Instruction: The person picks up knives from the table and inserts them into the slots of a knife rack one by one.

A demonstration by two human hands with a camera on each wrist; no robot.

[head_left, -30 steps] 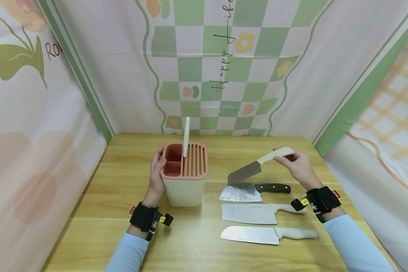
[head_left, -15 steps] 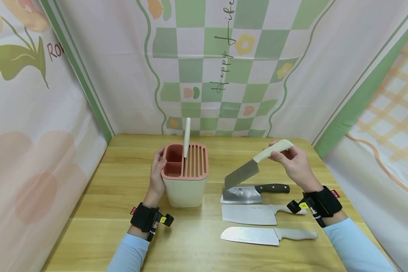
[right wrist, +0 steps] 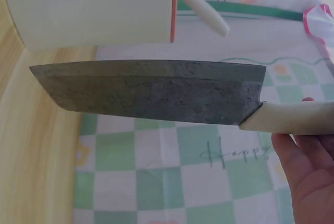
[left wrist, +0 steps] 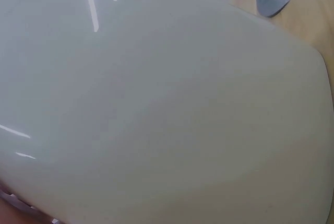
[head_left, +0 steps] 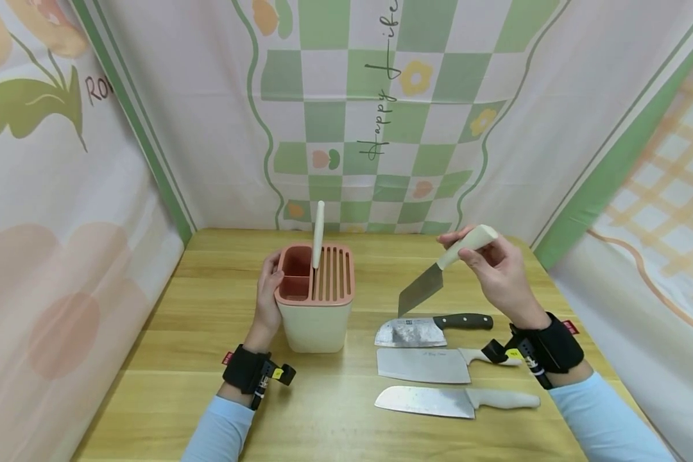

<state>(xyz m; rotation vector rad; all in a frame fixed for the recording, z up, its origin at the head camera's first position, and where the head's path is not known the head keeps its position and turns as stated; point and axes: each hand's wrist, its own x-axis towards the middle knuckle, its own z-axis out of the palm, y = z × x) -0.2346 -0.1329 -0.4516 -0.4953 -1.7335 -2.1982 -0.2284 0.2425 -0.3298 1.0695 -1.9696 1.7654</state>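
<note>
In the head view my left hand (head_left: 268, 292) grips the left side of a cream knife holder (head_left: 316, 327) with a pink slotted top. One white-handled knife (head_left: 319, 234) stands in a slot of it. My right hand (head_left: 496, 269) pinches the white handle of a kitchen knife (head_left: 421, 292), its dark blade slanting down to the left above the table. The right wrist view shows this knife (right wrist: 151, 93) broadside, fingers under the handle. In the left wrist view the holder's wall (left wrist: 167, 98) fills most of the picture.
Three knives lie in a row right of the holder: a black-handled knife (head_left: 410, 332), a white-handled cleaver (head_left: 421, 366) and a white-handled knife (head_left: 427, 400). All rest on the wooden table (head_left: 323, 410). A patterned cloth (head_left: 375, 115) hangs behind.
My right hand has lifted the kitchen knife and tilted it more steeply, handle higher and blade pointing further down. The left hand and the holder have stayed in place.
</note>
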